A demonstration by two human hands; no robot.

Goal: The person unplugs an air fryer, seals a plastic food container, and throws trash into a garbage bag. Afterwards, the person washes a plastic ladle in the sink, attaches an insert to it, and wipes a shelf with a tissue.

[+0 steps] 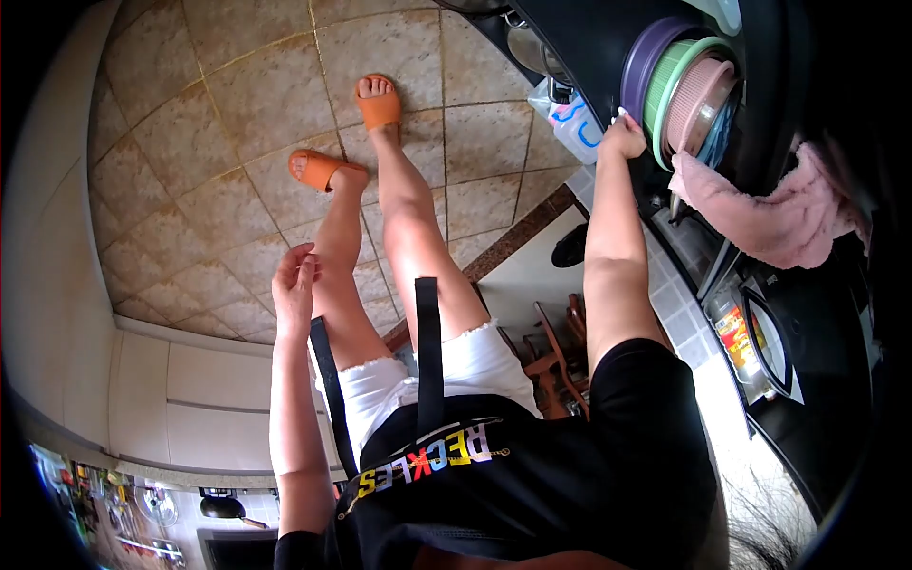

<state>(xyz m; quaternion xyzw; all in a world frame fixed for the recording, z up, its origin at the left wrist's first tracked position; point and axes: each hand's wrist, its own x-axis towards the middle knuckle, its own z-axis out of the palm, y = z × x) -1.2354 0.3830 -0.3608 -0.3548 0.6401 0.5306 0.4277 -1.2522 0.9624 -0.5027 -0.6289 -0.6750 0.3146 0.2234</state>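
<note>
My left hand (295,283) hangs in front of my left knee, its fingers loosely bent and apart, with nothing in it. On the other side my right arm reaches out to a dark rack. There my right hand (624,139) is closed, fingertips at the lower edge of a purple basin (638,71); whether it grips that rim or something beside it, I cannot tell. Nested with the purple basin are a green basket (655,103) and a pink basket (692,103). A clear plastic box with blue handles (577,131) is just left of this hand.
A pink towel (760,209) hangs below the baskets. Further down the rack is a bottle with a red and yellow label (736,332). Brown wooden furniture (551,370) stands behind my right leg. Pale cabinets (209,389) line the left, above a tiled floor (256,104).
</note>
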